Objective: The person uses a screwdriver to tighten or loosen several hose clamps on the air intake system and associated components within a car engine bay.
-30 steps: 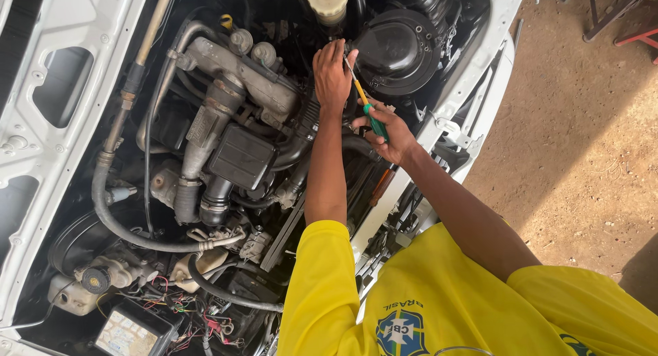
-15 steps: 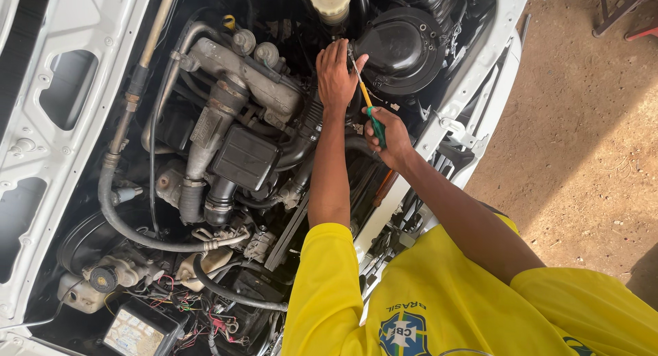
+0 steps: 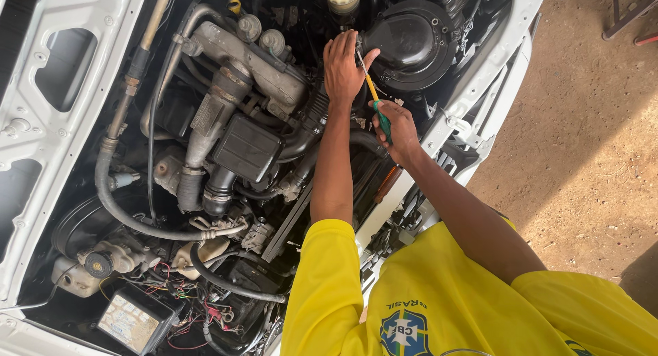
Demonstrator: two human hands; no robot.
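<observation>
Square battery (image 3: pixel 130 322) with pale label at 7 o'clock, tangled red wires beside it. Grey metal intake pipe (image 3: pixel 233 75) centre-left. Left hand (image 3: pixel 345 66) open, fingers spread against round black plastic air-filter housing (image 3: pixel 410 44) at 12 o'clock. Right hand (image 3: pixel 396 126) fisted around green-handled yellow-shaft screwdriver (image 3: pixel 375 99), tip up by the housing.

Daylight is bright and even, strongest on the white bodywork (image 3: pixel 41 123) and the dirt ground (image 3: pixel 589 143), where a soft shadow crosses at the right. The engine bay (image 3: pixel 233 150) sits dimmer, its deepest gaps nearly black. Focus is sharp throughout, with mild stretching toward the frame edges and little glare.
</observation>
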